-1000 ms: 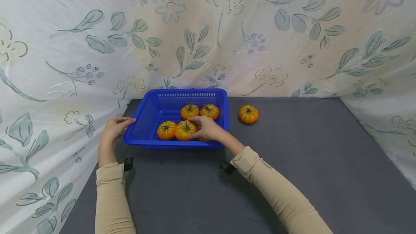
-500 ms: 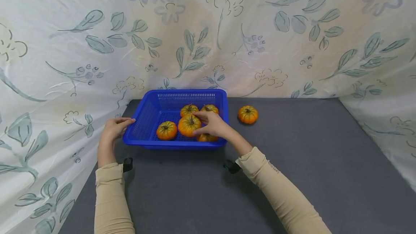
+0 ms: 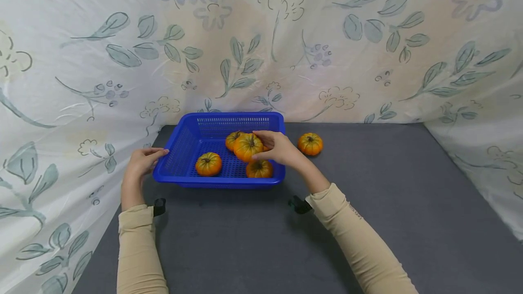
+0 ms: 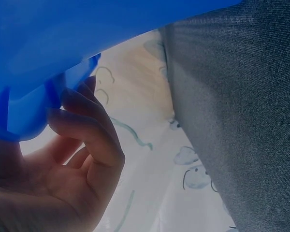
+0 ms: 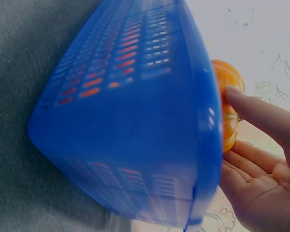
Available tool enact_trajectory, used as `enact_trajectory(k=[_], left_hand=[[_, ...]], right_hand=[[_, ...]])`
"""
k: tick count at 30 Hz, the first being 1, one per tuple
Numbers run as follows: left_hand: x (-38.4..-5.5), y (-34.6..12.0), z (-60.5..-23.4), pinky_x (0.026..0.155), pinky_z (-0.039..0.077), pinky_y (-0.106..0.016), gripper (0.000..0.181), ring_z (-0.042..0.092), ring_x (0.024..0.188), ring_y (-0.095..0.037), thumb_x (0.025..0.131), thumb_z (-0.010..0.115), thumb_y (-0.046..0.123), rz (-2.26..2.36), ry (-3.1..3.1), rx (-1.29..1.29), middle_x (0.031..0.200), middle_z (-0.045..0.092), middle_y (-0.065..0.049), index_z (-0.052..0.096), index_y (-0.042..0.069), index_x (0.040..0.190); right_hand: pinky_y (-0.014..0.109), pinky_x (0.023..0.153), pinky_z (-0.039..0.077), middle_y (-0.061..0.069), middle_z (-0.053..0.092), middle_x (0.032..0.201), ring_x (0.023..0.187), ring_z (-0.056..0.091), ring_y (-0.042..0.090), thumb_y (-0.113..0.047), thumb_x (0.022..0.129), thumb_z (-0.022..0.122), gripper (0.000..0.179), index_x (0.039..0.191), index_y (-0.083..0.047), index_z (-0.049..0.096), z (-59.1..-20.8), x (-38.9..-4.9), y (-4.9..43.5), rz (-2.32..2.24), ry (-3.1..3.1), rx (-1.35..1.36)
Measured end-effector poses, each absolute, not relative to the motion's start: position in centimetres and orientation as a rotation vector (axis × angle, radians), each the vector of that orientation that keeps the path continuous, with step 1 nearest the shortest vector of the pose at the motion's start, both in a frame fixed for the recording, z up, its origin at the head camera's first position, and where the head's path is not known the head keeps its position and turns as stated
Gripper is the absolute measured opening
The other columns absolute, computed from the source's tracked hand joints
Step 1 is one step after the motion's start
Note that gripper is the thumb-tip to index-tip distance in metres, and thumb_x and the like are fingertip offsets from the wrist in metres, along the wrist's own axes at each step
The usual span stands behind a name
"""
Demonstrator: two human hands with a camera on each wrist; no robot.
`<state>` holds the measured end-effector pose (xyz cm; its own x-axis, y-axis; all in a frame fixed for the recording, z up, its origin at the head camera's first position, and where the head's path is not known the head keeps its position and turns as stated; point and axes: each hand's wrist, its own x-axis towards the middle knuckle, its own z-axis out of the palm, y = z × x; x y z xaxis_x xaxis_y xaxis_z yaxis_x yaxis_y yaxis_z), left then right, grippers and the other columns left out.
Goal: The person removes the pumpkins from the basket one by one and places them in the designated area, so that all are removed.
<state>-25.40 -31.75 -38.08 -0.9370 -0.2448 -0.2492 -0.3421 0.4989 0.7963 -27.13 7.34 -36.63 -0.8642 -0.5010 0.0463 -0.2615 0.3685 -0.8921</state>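
My left hand [image 3: 140,167] grips the left rim of a blue plastic basket [image 3: 175,178]; in the left wrist view its curled fingers [image 4: 87,125] meet the rim. Between thumb and fingers my right hand [image 3: 282,149] holds a small orange pumpkin [image 3: 247,148], raised above the basket floor near its right side. The right wrist view shows the held pumpkin [image 5: 227,106] above the basket's rim. Beneath and around it in the basket lie a pumpkin [image 3: 209,164] at front left, another pumpkin [image 3: 259,169] at front right, and a partly hidden pumpkin [image 3: 231,139] behind.
A further pumpkin [image 3: 310,144] lies on the dark grey table [image 3: 229,239], just right of the basket. A floral cloth [image 3: 310,44] hangs behind the table and along its sides.
My right hand has lifted the pumpkin from the basket's front middle and carried it up, back and to the right. My left hand stays on the rim.
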Motion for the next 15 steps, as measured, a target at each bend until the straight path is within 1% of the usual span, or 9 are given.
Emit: enact_trajectory(k=[3,10,15], left_hand=[[-25.3,-31.8,-38.0,0.108,0.041,-0.054,0.067,0.041,0.136,-0.046,0.098,0.052,0.044,1.439,2.622,-0.511,0.15,0.036,-0.029,0.042,-0.005,0.143],[-25.3,-31.9,-38.1,0.106,0.044,-0.052,0.067,0.044,0.134,-0.045,0.098,0.052,0.044,1.432,2.634,-0.49,0.149,0.038,-0.029,0.043,-0.005,0.143],[-25.3,-32.1,-38.1,0.108,0.041,-0.054,0.069,0.04,0.137,-0.047,0.098,0.052,0.045,1.439,2.624,-0.475,0.151,0.034,-0.03,0.041,-0.006,0.143]], right_hand=[[0.039,0.114,0.036,0.009,0.044,0.152,0.143,0.04,0.023,-0.014,0.084,0.077,0.073,0.147,-0.008,0.042,-36.4,-27.2,7.9,-1.525,2.395,-0.663],[0.041,0.115,0.035,0.012,0.041,0.154,0.144,0.038,0.025,-0.011,0.085,0.075,0.072,0.148,-0.006,0.041,-36.0,-27.3,9.3,-1.594,2.4,-0.596],[0.042,0.117,0.033,0.012,0.039,0.155,0.145,0.036,0.026,-0.01,0.086,0.075,0.072,0.148,-0.005,0.039,-35.8,-27.3,10.5,-1.619,2.418,-0.545]])
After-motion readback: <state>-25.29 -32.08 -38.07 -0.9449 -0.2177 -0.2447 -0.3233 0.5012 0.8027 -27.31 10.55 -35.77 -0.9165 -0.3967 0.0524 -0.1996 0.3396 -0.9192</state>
